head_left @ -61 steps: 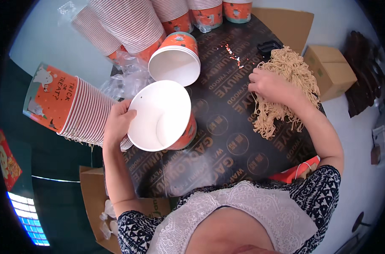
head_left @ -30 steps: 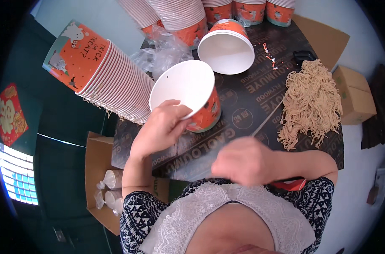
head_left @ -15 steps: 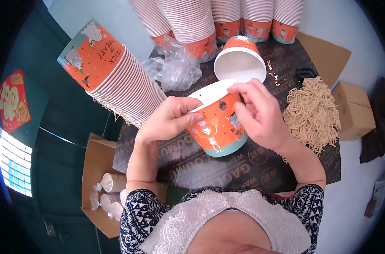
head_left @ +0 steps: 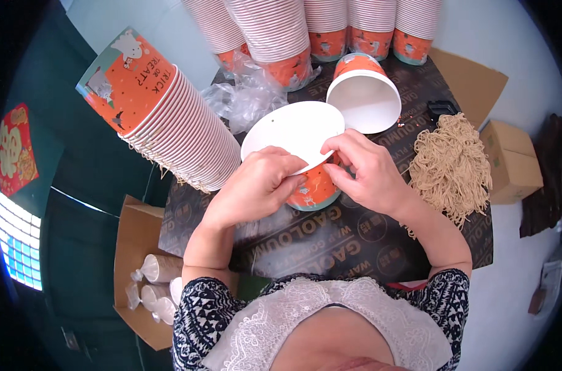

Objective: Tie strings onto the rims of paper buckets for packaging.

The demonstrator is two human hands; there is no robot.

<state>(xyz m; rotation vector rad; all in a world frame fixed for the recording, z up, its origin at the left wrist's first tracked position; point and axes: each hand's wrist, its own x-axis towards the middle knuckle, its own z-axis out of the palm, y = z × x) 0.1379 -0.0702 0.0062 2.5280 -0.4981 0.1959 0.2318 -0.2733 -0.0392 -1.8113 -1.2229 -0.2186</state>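
Note:
An orange paper bucket (head_left: 313, 187) with a white inside and a green base band is between my hands, its mouth tipped toward me. A small dark hole shows in its far wall near the rim. My left hand (head_left: 259, 185) grips the near rim, thumb outside and fingers over the edge. At the right of the rim, my right hand (head_left: 364, 170) pinches the edge between thumb and index finger. Whether a cord lies between those fingertips I cannot make out. Just beyond, another orange bucket (head_left: 363, 102) lies on its side, its white mouth toward me.
A tall nested stack of buckets (head_left: 188, 133) leans at the left, cords hanging along it. More stacks (head_left: 370, 40) stand at the back beside crumpled clear plastic (head_left: 250, 93). Beige cords (head_left: 451, 167) are heaped at the right near a black object (head_left: 441, 109). An open carton (head_left: 129, 247) holds wrapped cups.
The held bucket has tilted, so its mouth now faces me more. The lying bucket has shifted right, covering most of the small red and white bits. My right hand has moved down slightly.

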